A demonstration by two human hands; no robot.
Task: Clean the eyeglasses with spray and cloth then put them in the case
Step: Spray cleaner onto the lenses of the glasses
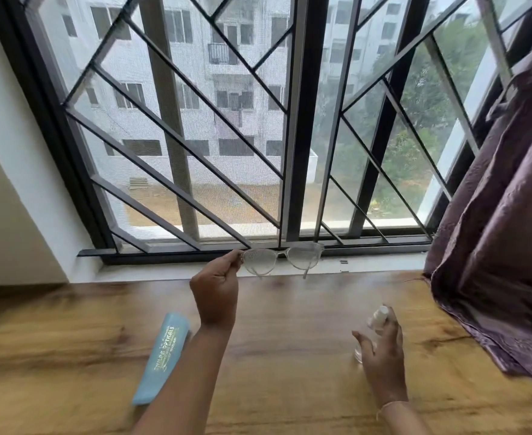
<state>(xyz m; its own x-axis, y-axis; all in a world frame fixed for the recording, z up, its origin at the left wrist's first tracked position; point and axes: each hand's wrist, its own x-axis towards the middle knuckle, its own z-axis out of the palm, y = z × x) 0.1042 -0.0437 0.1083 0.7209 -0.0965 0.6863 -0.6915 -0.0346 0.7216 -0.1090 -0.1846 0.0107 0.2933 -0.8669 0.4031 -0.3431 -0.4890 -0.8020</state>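
A: Eyeglasses (282,259) far centre, above the table (289,309). Our left hand (216,290) pinches one frame end, fingers off the speckled lenses.
B: Right hand (384,356) cups the spray bottle (377,318); we can't tell if it grips, too blurred. Blue case (161,359) near left.

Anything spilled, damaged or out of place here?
Nothing damaged or spilled. The clear-framed eyeglasses, pinched by the left hand, have droplet-speckled lenses, as expected. The purple curtain drapes onto the wooden table, and no cleaning cloth is visible.
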